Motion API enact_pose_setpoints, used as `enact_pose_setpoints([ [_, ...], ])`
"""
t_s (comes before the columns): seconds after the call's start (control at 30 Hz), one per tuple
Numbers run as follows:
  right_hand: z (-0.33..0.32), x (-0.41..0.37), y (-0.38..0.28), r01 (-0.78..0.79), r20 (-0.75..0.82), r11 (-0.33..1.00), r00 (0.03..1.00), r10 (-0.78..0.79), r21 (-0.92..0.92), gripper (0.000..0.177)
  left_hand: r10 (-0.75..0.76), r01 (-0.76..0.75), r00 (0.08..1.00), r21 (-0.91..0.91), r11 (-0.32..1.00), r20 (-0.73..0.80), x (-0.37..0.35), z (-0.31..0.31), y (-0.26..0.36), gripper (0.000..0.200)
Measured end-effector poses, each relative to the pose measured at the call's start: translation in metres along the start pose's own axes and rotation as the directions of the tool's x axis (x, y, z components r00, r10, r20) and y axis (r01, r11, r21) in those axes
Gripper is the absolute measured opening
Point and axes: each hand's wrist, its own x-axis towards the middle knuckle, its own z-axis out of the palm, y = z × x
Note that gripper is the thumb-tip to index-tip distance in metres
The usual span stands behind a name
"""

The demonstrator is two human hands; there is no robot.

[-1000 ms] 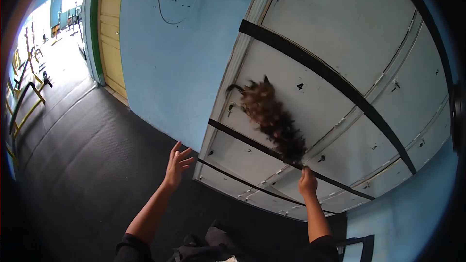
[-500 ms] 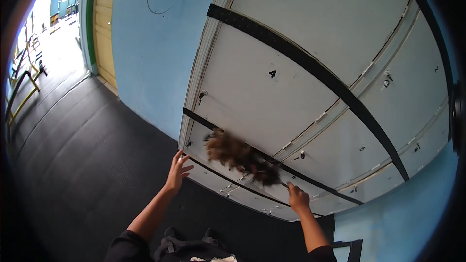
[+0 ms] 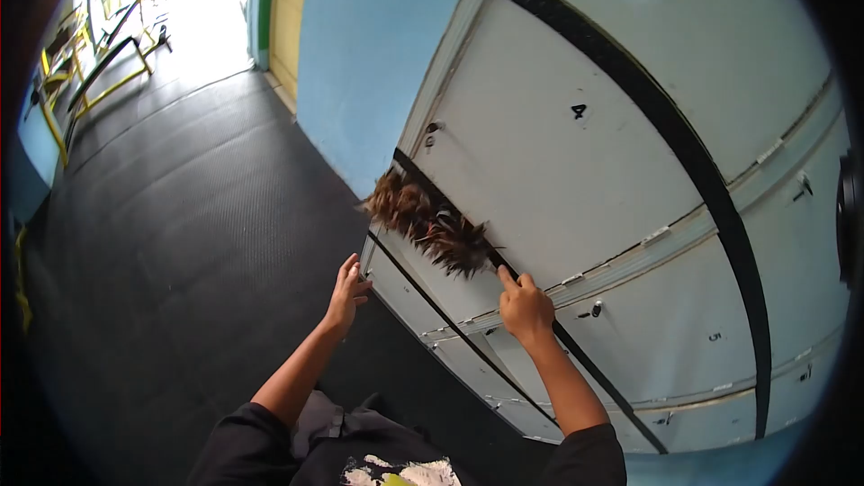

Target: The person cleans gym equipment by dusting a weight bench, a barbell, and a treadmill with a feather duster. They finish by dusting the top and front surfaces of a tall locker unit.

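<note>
A brown feather duster lies against the locker fronts, over the black strip below the door marked 4. My right hand is wrapped round its handle end, most of which the fingers hide. The feathers reach to the left edge of the lockers. My left hand holds nothing; its fingers are spread in the air beside the lower left edge of the lockers, apart from the duster.
Small keys and locks stick out from the locker doors. Black ribbed flooring runs to a bright doorway. Yellow-and-black metal frames stand at the upper left. A blue wall and a yellow door adjoin the lockers.
My right hand has carried the duster leftward along the strip to the lockers' left edge. The view has turned left. My left hand stays raised with fingers apart.
</note>
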Motion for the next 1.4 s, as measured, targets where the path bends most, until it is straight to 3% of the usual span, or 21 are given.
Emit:
enact_pose_setpoints([
  [0.1, 0.018, 0.004, 0.005, 0.087, -0.024, 0.996, 0.996, -0.088, -0.038, 0.051, 0.002, -0.003, 0.997, -0.009, 1.000, -0.078, -0.009, -0.003, -0.019, 0.078],
  [0.17, 0.023, 0.006, -0.001, 0.090, 0.182, 0.990, 0.981, -0.069, -0.108, 0.055, -0.009, 0.007, 0.992, -0.018, 1.000, -0.128, -0.016, 0.000, -0.031, 0.077],
  [0.27, 0.039, 0.004, -0.003, 0.098, 0.133, 0.984, 0.988, -0.078, -0.147, 0.057, -0.049, 0.045, 0.993, -0.041, 0.998, -0.106, -0.023, 0.002, -0.047, 0.081],
  [0.4, 0.067, -0.003, 0.013, 0.113, 0.202, 0.975, 0.977, -0.074, -0.191, 0.055, -0.079, 0.074, 0.990, -0.047, 0.996, -0.119, -0.032, 0.002, -0.059, 0.078],
  [0.47, 0.074, -0.017, 0.025, 0.082, 0.097, 0.985, 0.993, -0.068, -0.149, 0.054, -0.084, 0.080, 0.990, -0.038, 0.996, -0.113, -0.033, 0.000, -0.068, 0.076],
  [0.57, 0.068, -0.051, 0.054, 0.088, 0.221, 0.975, 0.974, -0.042, -0.202, 0.054, -0.098, 0.097, 0.992, -0.012, 0.995, -0.085, -0.034, 0.002, -0.079, 0.075],
  [0.73, 0.061, -0.121, 0.110, 0.086, 0.129, 0.964, 0.990, -0.054, -0.252, 0.056, -0.098, 0.098, 0.994, -0.012, 0.995, -0.049, -0.031, 0.018, -0.081, 0.072],
  [0.8, 0.063, -0.141, 0.124, 0.139, 0.245, 0.953, 0.967, -0.072, -0.270, 0.059, -0.018, 0.017, 0.999, -0.022, 1.000, -0.037, -0.027, 0.022, -0.095, 0.071],
  [0.9, 0.087, -0.153, 0.131, 0.157, 0.154, 0.966, 0.980, -0.126, -0.207, 0.060, -0.030, 0.032, 0.999, 0.069, 0.997, -0.028, -0.027, 0.023, -0.114, 0.066],
  [0.93, 0.094, -0.153, 0.128, 0.098, 0.252, 0.978, 0.966, -0.050, -0.182, 0.059, -0.028, 0.030, 0.999, 0.054, 0.998, -0.032, -0.025, 0.022, -0.121, 0.066],
  [1.07, 0.112, -0.119, 0.091, 0.203, 0.388, 0.942, 0.917, -0.088, -0.267, 0.055, 0.007, -0.009, 0.997, -0.026, 1.000, -0.078, -0.031, 0.018, -0.140, 0.060],
  [1.13, 0.124, -0.089, 0.068, 0.177, 0.230, 0.973, 0.963, -0.140, -0.150, 0.052, -0.005, 0.006, 0.994, 0.002, 1.000, -0.110, -0.038, 0.011, -0.142, 0.056],
  [1.23, 0.117, -0.029, 0.030, 0.200, 0.311, 0.957, 0.942, -0.128, -0.211, 0.051, 0.026, -0.017, 0.990, 0.068, 0.998, -0.137, -0.053, 0.001, -0.134, 0.055],
  [1.3, 0.106, 0.012, 0.010, 0.353, 0.332, 0.880, 0.911, -0.246, -0.318, 0.053, 0.028, -0.019, 0.985, 0.057, 0.998, -0.169, -0.055, -0.014, -0.144, 0.055],
  [1.4, 0.109, 0.060, -0.018, 0.403, 0.225, 0.871, 0.910, -0.349, -0.281, 0.047, 0.036, -0.021, 0.976, 0.070, 0.997, -0.217, -0.064, -0.034, -0.143, 0.055],
])
